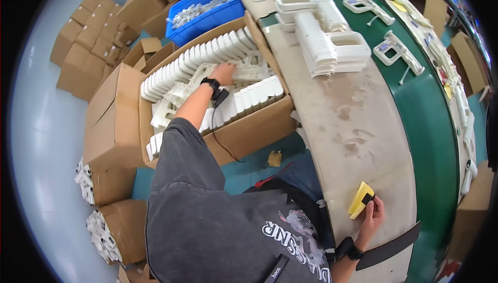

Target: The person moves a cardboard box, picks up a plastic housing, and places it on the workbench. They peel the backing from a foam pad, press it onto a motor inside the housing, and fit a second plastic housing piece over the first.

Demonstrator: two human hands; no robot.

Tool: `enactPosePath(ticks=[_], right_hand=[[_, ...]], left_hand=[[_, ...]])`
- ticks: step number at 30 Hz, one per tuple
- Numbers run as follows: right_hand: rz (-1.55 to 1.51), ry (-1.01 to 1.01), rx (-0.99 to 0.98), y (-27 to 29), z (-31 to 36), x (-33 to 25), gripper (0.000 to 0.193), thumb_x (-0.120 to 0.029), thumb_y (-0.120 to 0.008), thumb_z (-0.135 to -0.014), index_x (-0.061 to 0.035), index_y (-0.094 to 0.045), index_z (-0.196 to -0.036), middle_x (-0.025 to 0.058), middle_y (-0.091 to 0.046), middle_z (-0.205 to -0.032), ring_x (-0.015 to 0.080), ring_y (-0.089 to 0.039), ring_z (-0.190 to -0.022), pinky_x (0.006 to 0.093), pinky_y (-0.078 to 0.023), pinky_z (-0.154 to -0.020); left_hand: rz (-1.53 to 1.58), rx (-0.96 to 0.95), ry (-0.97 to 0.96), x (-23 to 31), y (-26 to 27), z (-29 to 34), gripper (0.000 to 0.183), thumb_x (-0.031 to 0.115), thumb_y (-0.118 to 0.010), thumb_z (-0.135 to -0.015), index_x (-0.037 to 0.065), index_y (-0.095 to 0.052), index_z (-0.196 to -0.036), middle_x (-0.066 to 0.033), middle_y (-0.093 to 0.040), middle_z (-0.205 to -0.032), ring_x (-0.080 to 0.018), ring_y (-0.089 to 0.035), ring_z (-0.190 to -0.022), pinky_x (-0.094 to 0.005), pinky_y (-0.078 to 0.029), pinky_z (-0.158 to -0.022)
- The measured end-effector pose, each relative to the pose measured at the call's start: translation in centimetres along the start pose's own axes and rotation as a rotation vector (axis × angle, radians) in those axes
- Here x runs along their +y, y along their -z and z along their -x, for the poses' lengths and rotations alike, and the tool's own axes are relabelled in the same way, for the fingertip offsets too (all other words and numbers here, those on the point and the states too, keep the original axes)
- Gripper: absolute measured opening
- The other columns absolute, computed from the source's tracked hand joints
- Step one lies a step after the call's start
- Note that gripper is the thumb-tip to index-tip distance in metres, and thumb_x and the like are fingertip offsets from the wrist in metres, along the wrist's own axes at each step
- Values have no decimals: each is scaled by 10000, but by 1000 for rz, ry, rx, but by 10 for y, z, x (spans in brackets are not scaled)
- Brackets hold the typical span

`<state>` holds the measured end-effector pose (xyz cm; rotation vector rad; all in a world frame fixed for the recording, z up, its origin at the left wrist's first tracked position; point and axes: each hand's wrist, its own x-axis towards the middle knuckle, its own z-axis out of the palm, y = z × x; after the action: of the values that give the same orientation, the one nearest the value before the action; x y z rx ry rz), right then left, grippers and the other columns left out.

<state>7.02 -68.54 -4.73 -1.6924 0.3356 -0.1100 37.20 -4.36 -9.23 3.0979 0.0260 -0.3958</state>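
Observation:
My left hand (223, 74) reaches down into a large open cardboard box (249, 130). Its fingers are among white gun-shaped plastic housings (251, 71), partly hidden, so their grip is unclear. Rows of white plastic parts stand on edge along both long sides of that box, with loose housings (171, 99) lying between them. Over the worktable at lower right, my right hand (373, 214) is closed on the edge of a yellow pad (359, 200) with a small black piece at the fingertips.
White housings (324, 39) are stacked on the beige worktable (363, 143). Two more white frames (397, 54) lie on the green belt (430, 122) beyond. A blue bin (202, 16) of small parts stands behind the box. Several closed cartons (85, 44) are piled at far left.

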Motion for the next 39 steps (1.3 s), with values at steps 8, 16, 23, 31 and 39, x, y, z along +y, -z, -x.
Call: enactPosePath(ticks=[8,16,23,31,39], right_hand=[[-46,52,36,-3,3,11,184,-80,-594,-1011,26,-614,-1160,-2,-598,-1023,76,-564,-926,208,-446,-828],[-78,62,14,-4,-1,8,178,-66,-626,-990,25,-611,-1142,-15,-583,-982,60,-545,-856,202,-449,-775],[-88,60,17,-8,4,-5,173,-62,-593,-1005,23,-622,-1152,-14,-615,-993,55,-570,-884,207,-454,-788],[-104,32,60,-12,5,-15,177,-57,-613,-991,22,-630,-1149,-13,-625,-957,59,-575,-858,212,-463,-768],[-95,62,39,-8,4,-5,165,-37,-625,-978,19,-635,-1134,-15,-613,-956,55,-568,-850,213,-461,-746]], left_hand=[[263,68,-28,10,120,77,503,255,-774,-849,0,-638,-1261,-194,-605,-1268,-333,-569,-1197,-389,-437,-1060],[934,407,-78,43,219,177,344,242,-664,-979,-34,-649,-1184,-107,-696,-1007,-117,-660,-833,-239,-529,-673],[1400,260,-287,127,219,179,354,264,-540,-1022,-51,-587,-1178,-150,-706,-952,-206,-686,-676,-287,-494,-504],[1602,-381,-334,235,154,129,447,338,-490,-1038,-74,-603,-1169,-170,-700,-926,-234,-684,-718,-356,-544,-631],[1347,-466,-211,283,87,76,513,438,-547,-1028,-5,-565,-1286,-116,-680,-1113,-199,-684,-856,-318,-546,-758]])
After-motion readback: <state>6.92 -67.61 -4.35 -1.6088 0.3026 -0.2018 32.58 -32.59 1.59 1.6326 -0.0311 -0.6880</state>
